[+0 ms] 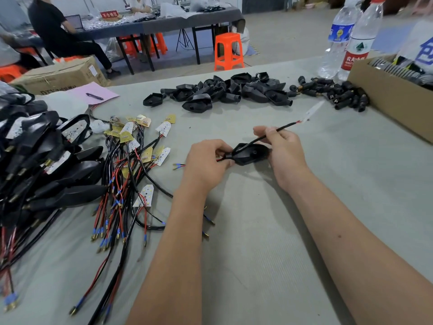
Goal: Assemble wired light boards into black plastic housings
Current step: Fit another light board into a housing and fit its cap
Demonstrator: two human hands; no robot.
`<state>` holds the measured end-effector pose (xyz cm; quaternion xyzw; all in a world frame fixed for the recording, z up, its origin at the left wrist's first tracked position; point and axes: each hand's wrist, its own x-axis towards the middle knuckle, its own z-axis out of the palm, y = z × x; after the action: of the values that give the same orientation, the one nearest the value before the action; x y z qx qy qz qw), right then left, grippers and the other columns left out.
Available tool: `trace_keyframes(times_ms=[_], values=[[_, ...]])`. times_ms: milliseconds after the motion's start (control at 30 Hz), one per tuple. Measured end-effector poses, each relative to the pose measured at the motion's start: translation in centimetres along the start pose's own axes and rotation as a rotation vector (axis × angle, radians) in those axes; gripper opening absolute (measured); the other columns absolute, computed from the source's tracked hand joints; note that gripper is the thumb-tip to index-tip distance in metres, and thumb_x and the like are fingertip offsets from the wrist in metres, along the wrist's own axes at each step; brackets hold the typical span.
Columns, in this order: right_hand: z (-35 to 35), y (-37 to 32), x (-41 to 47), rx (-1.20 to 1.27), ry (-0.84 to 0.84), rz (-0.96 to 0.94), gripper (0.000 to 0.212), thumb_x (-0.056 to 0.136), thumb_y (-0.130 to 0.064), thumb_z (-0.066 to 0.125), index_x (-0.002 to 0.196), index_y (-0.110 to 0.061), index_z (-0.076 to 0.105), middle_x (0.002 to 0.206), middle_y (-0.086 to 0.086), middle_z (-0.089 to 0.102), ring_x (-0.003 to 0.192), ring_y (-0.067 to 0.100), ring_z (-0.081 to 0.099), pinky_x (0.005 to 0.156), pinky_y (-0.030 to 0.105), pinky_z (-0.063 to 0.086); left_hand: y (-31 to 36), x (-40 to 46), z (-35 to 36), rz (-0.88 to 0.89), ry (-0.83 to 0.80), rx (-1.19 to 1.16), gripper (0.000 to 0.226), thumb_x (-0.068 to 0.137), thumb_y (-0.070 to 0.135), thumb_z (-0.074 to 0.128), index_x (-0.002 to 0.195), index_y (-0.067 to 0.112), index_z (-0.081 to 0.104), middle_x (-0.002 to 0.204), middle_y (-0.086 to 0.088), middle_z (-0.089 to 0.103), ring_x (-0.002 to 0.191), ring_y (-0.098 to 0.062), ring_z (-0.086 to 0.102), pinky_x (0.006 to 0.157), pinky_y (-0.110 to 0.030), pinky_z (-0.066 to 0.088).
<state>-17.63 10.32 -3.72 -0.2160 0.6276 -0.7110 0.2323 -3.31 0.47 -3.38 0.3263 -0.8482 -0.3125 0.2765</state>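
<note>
A black plastic housing point(251, 154) is held just above the table between both hands. My left hand point(206, 160) pinches its narrow neck, where red and black wires point(179, 165) stick out to the left. My right hand point(281, 144) grips the housing's wide end and pinches a black cable point(284, 127) that runs up and right to a white light board point(312, 111). Loose wired light boards point(140, 146) lie in a tangle to the left. Empty housings point(222, 91) are heaped at the back.
Finished housings with cables point(42, 160) pile up at far left. Small black connectors point(339, 93) lie back right beside a cardboard box point(384, 97) and two water bottles point(351, 38). A pink sheet with a pen point(93, 95) lies back left. People sit at a far table.
</note>
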Motion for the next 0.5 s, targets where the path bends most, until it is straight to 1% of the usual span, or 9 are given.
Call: trace_keyframes(times_ms=[67, 133, 200, 233, 267, 333, 367, 433, 500], values=[[0.2, 0.2, -0.2, -0.146, -0.032, -0.056, 0.028, 0.106, -0.03, 0.05, 0.104, -0.019, 0.075, 0.105, -0.004, 0.076, 0.101, 0.01, 0.069, 0.089, 0.032, 0.051, -0.1, 0.2, 0.2, -0.004, 0.032, -0.059, 0.022, 0.079, 0.01, 0.083, 0.095, 0.023, 0.077, 0.079, 0.016, 0.068, 0.069, 0.001, 0.06, 0.075, -0.025, 0.051], [0.3, 0.2, -0.2, -0.274, -0.054, -0.102, 0.035, 0.107, -0.033, 0.049, 0.101, -0.008, 0.074, 0.099, 0.007, 0.076, 0.093, 0.018, 0.07, 0.084, 0.043, 0.055, -0.1, 0.2, 0.2, 0.003, 0.076, -0.075, 0.019, 0.082, 0.012, 0.082, 0.095, 0.023, 0.075, 0.079, 0.016, 0.066, 0.06, 0.004, 0.055, 0.068, -0.026, 0.049], [0.3, 0.2, -0.2, -0.365, -0.04, -0.148, 0.036, 0.106, -0.035, 0.052, 0.083, -0.014, 0.071, 0.079, 0.0, 0.071, 0.073, 0.007, 0.066, 0.072, 0.037, 0.052, -0.2, 0.2, 0.1, 0.035, 0.109, -0.036, 0.018, 0.083, 0.012, 0.08, 0.096, 0.022, 0.073, 0.085, 0.016, 0.066, 0.059, 0.01, 0.051, 0.067, -0.025, 0.042], [0.3, 0.2, -0.2, -0.354, -0.028, -0.139, 0.034, 0.105, -0.036, 0.054, 0.08, -0.018, 0.07, 0.076, -0.003, 0.07, 0.07, 0.004, 0.067, 0.069, 0.031, 0.052, -0.4, 0.2, -0.1, 0.036, 0.126, -0.024, 0.018, 0.084, 0.012, 0.079, 0.097, 0.022, 0.073, 0.086, 0.017, 0.066, 0.061, 0.012, 0.05, 0.067, -0.025, 0.039], [0.3, 0.1, -0.3, -0.298, -0.015, -0.105, 0.032, 0.104, -0.035, 0.057, 0.08, -0.019, 0.071, 0.078, -0.002, 0.072, 0.074, 0.007, 0.072, 0.067, 0.027, 0.055, -0.5, 0.3, -0.3, 0.025, 0.147, -0.019, 0.018, 0.084, 0.013, 0.079, 0.098, 0.022, 0.073, 0.086, 0.018, 0.065, 0.063, 0.014, 0.049, 0.067, -0.025, 0.038], [0.1, 0.1, -0.4, -0.247, 0.072, -0.046, 0.039, 0.103, -0.036, 0.058, 0.075, -0.014, 0.073, 0.076, 0.0, 0.076, 0.07, 0.013, 0.076, 0.06, 0.021, 0.055, -0.9, 0.4, -0.8, 0.002, 0.185, -0.006, 0.017, 0.084, 0.017, 0.079, 0.098, 0.025, 0.073, 0.086, 0.019, 0.065, 0.066, 0.014, 0.049, 0.066, -0.026, 0.036], [-0.1, 0.0, -0.3, -0.296, 0.137, -0.047, 0.048, 0.103, -0.038, 0.056, 0.069, -0.01, 0.073, 0.068, 0.001, 0.075, 0.062, 0.013, 0.075, 0.057, 0.024, 0.055, -1.0, 0.4, -0.9, -0.003, 0.193, 0.0, 0.017, 0.084, 0.018, 0.079, 0.098, 0.027, 0.073, 0.086, 0.02, 0.065, 0.067, 0.015, 0.049, 0.064, -0.025, 0.035], [-0.5, -0.2, -0.3, -0.37, 0.283, -0.069, 0.058, 0.103, -0.039, 0.053, 0.065, 0.002, 0.069, 0.059, 0.011, 0.07, 0.047, 0.015, 0.069, 0.054, 0.036, 0.059, -1.1, 0.3, -1.1, -0.002, 0.188, -0.003, 0.018, 0.084, 0.019, 0.08, 0.097, 0.029, 0.073, 0.087, 0.022, 0.065, 0.068, 0.016, 0.049, 0.063, -0.021, 0.035], [-1.1, -0.4, 0.0, -0.359, 0.406, -0.087, 0.059, 0.103, -0.039, 0.053, 0.069, 0.007, 0.064, 0.065, 0.021, 0.069, 0.04, 0.017, 0.065, 0.047, 0.043, 0.058, -1.2, 0.3, -1.0, -0.003, 0.177, 0.002, 0.019, 0.082, 0.02, 0.081, 0.097, 0.029, 0.075, 0.087, 0.022, 0.066, 0.067, 0.016, 0.049, 0.062, -0.015, 0.033]])
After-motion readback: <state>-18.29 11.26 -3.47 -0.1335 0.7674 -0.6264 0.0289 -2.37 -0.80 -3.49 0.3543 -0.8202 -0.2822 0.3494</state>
